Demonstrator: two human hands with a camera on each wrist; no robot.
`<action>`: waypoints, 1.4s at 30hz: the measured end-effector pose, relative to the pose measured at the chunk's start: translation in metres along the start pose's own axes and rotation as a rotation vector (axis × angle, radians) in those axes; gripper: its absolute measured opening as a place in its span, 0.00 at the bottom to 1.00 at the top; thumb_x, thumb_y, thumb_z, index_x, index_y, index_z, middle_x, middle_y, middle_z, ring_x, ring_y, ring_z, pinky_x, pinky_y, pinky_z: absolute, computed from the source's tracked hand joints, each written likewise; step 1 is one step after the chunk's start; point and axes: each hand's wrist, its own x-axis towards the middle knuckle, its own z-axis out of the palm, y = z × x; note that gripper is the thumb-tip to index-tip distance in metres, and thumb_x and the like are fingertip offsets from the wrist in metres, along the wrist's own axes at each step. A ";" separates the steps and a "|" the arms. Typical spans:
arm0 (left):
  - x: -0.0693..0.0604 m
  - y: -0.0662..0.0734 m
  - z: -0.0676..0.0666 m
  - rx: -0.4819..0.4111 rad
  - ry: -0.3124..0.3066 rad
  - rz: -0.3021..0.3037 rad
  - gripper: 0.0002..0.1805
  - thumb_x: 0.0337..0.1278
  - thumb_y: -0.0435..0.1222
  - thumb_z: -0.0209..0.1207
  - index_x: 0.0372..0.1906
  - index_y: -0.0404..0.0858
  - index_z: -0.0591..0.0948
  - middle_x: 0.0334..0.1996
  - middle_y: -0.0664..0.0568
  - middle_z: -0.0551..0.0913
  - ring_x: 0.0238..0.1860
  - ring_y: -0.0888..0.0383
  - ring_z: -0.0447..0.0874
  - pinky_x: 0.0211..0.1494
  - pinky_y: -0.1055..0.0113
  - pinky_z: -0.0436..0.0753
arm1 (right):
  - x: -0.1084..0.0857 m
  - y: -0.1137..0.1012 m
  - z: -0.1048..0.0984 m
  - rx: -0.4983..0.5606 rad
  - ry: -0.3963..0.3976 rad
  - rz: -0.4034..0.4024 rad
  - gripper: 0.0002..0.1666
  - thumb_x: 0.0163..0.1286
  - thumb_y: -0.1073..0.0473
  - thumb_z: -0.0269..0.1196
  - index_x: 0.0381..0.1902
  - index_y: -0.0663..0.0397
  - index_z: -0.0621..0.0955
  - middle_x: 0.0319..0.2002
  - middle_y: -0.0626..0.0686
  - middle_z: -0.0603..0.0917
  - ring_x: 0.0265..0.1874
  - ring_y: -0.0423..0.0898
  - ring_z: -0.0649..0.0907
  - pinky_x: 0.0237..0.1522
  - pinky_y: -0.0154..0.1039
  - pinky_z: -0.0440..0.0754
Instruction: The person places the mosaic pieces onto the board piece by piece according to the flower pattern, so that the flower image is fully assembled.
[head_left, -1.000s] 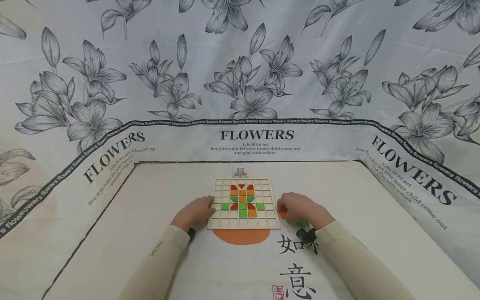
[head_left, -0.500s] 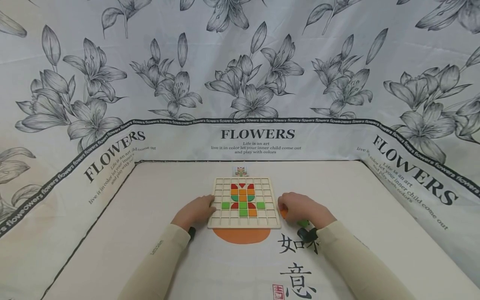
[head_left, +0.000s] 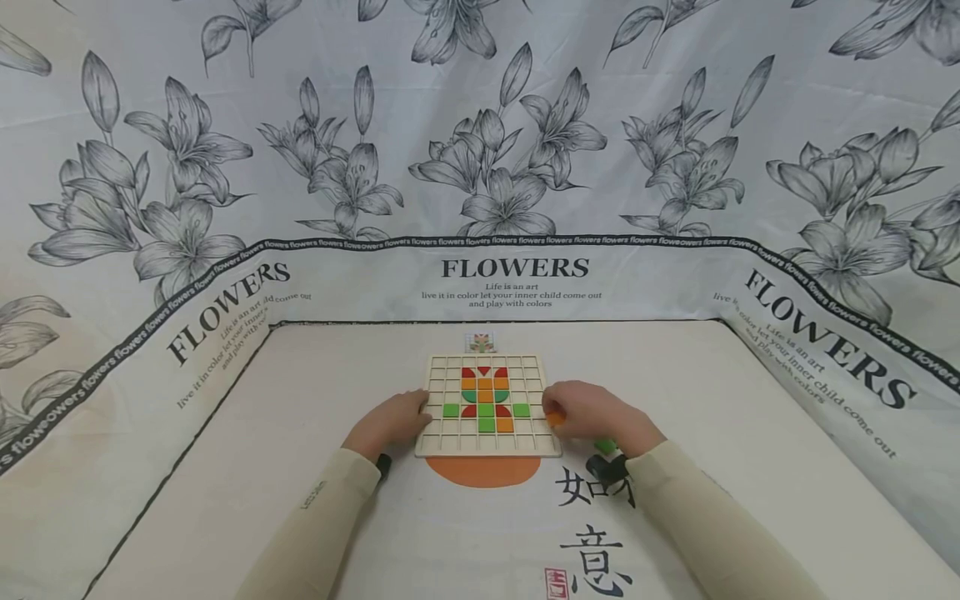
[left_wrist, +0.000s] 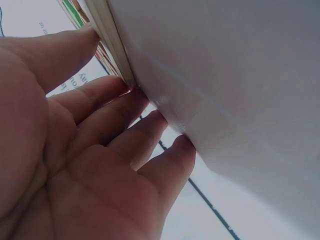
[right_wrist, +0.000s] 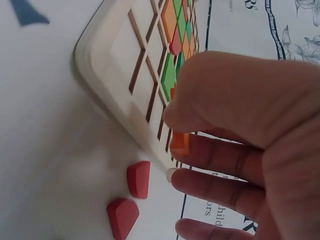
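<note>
A wooden grid board (head_left: 442,444) lies in the middle of the table, with red, orange and green tiles forming a pattern in its cells. My left hand (head_left: 392,423) rests at the board's left edge. In the left wrist view, the left thumb and fingers touch the board's side (left_wrist: 112,40) and the tabletop, fairly straight. My right hand (head_left: 592,412) pinches an orange tile (right_wrist: 181,143) between thumb and fingers, over the board's right edge. The tile's far part is hidden by the thumb. A small patterned picture card (head_left: 480,342) lies just beyond the board.
Two red tiles (right_wrist: 122,217) lie on the table beside the board in the right wrist view. A green tile (head_left: 606,447) sits near the right wrist. The tablecloth carries an orange printed shape (head_left: 483,472) and dark characters. A flower-printed curtain (head_left: 517,275) stands behind.
My right hand has moved left with the orange tile, from beside the board to over its right edge. The left hand and the tiles in the board have stayed put.
</note>
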 end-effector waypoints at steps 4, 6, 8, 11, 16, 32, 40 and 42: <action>0.000 0.000 0.000 -0.003 -0.001 -0.001 0.32 0.70 0.47 0.51 0.74 0.40 0.61 0.73 0.45 0.64 0.75 0.46 0.57 0.77 0.49 0.60 | 0.003 -0.011 -0.003 -0.012 0.024 -0.025 0.12 0.56 0.59 0.68 0.41 0.47 0.83 0.35 0.43 0.80 0.35 0.42 0.74 0.40 0.37 0.77; 0.001 0.000 0.000 -0.003 -0.003 -0.001 0.33 0.70 0.47 0.51 0.74 0.40 0.61 0.73 0.45 0.64 0.75 0.46 0.58 0.77 0.49 0.61 | 0.005 -0.016 -0.004 -0.026 0.034 -0.042 0.14 0.57 0.58 0.68 0.43 0.47 0.84 0.38 0.43 0.81 0.36 0.42 0.75 0.42 0.37 0.79; 0.001 0.000 0.000 -0.002 -0.002 0.001 0.33 0.70 0.46 0.51 0.74 0.40 0.61 0.73 0.45 0.64 0.75 0.46 0.58 0.77 0.48 0.61 | 0.008 -0.020 -0.005 -0.042 0.041 -0.056 0.15 0.57 0.56 0.68 0.44 0.47 0.85 0.40 0.43 0.82 0.37 0.42 0.75 0.45 0.37 0.79; 0.000 0.000 0.000 -0.002 -0.001 0.003 0.33 0.70 0.46 0.52 0.74 0.39 0.61 0.73 0.45 0.64 0.75 0.46 0.57 0.77 0.48 0.61 | 0.012 -0.027 -0.005 -0.051 0.045 -0.078 0.15 0.57 0.56 0.69 0.44 0.47 0.86 0.42 0.43 0.83 0.38 0.42 0.75 0.48 0.38 0.80; 0.000 0.000 0.000 -0.003 0.002 -0.006 0.32 0.70 0.46 0.52 0.74 0.40 0.61 0.73 0.46 0.64 0.75 0.46 0.57 0.77 0.48 0.61 | 0.017 -0.036 -0.005 -0.054 0.048 -0.099 0.15 0.56 0.56 0.70 0.44 0.44 0.87 0.43 0.42 0.82 0.40 0.41 0.76 0.52 0.38 0.81; -0.001 0.000 0.000 -0.005 0.008 0.016 0.32 0.70 0.47 0.51 0.74 0.40 0.62 0.73 0.46 0.64 0.75 0.46 0.57 0.77 0.49 0.60 | 0.034 -0.064 0.006 -0.084 0.099 -0.244 0.13 0.59 0.54 0.68 0.43 0.43 0.86 0.37 0.41 0.80 0.35 0.40 0.73 0.37 0.32 0.75; -0.003 0.000 -0.001 -0.004 0.005 0.018 0.32 0.70 0.47 0.51 0.74 0.40 0.62 0.73 0.46 0.64 0.75 0.47 0.57 0.77 0.49 0.60 | 0.038 -0.077 0.009 -0.030 0.091 -0.265 0.10 0.62 0.53 0.67 0.42 0.44 0.87 0.34 0.42 0.83 0.33 0.40 0.75 0.37 0.32 0.79; -0.003 0.000 -0.001 -0.001 0.005 0.021 0.32 0.70 0.47 0.51 0.74 0.40 0.62 0.73 0.46 0.64 0.75 0.47 0.57 0.77 0.50 0.61 | 0.040 -0.079 0.012 -0.024 0.084 -0.258 0.10 0.62 0.52 0.67 0.42 0.44 0.87 0.35 0.42 0.84 0.35 0.40 0.77 0.41 0.34 0.81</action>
